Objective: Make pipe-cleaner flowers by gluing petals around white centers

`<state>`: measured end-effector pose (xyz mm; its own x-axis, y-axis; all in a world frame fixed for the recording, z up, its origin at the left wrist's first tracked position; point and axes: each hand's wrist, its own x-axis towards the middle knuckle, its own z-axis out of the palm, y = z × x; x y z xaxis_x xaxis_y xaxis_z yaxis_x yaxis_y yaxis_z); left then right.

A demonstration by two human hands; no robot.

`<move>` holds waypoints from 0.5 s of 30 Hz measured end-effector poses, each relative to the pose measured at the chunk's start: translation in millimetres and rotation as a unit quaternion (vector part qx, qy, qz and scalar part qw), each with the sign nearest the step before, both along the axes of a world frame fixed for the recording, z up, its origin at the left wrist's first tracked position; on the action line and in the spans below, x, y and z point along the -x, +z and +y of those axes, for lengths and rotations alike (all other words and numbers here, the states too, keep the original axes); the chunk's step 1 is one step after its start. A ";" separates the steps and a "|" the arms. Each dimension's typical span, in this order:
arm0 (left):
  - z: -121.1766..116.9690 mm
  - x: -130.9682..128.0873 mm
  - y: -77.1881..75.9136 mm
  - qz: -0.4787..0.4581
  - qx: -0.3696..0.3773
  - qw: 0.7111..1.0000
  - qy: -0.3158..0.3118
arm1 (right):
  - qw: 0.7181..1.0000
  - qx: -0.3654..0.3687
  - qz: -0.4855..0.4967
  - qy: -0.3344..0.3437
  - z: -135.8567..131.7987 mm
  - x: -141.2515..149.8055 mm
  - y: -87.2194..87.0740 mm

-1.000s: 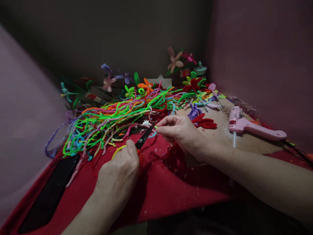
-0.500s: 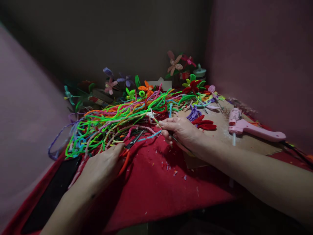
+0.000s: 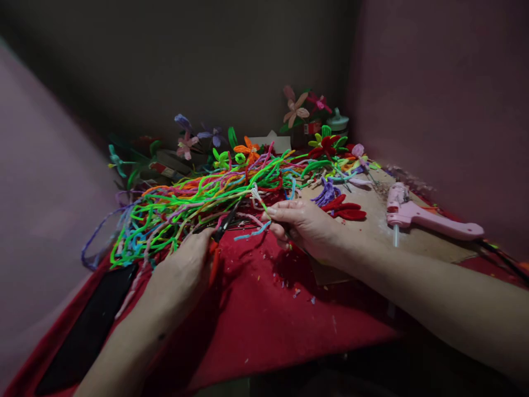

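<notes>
My left hand (image 3: 188,264) is closed round a pair of scissors (image 3: 214,262) with orange handles, its dark blades pointing up and away toward the pile. My right hand (image 3: 303,223) pinches a thin green stem (image 3: 263,205) tipped with a small white tuft (image 3: 255,192). A light blue pipe cleaner (image 3: 252,234) reaches out from the same fingertips, over the red cloth. The scissor blades are left of the tuft, apart from it. Beyond both hands spreads a heap of coloured pipe cleaners (image 3: 198,201), mostly green, pink and orange.
A pink glue gun (image 3: 433,220) lies at right on cardboard (image 3: 372,242), near red petals (image 3: 345,209) and a purple bundle (image 3: 326,192). A black phone-like slab (image 3: 86,331) rests at left. Scraps dot the red cloth (image 3: 264,331); fuzzy flowers (image 3: 295,110) stand behind.
The scissors have turned in my left hand, their blades now pointing more upward. The blue pipe cleaner at my right fingertips has shifted slightly. My right hand has stayed nearly in place.
</notes>
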<state>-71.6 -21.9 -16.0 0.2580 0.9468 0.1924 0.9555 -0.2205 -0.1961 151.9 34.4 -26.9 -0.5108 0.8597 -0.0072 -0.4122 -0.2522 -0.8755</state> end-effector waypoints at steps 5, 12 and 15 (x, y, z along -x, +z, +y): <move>-7.1 -16.1 -5.2 0.091 -0.075 0.993 -0.029 | 0.996 -0.041 -0.057 -0.050 -4.1 1.6 2.1; -8.9 -32.6 -3.5 0.168 -0.131 0.977 -0.023 | 0.986 -0.087 -0.128 -0.067 -7.1 1.2 3.3; -8.3 -32.4 -1.6 0.190 -0.141 0.971 -0.026 | 0.978 -0.125 -0.149 -0.079 -4.4 0.3 2.3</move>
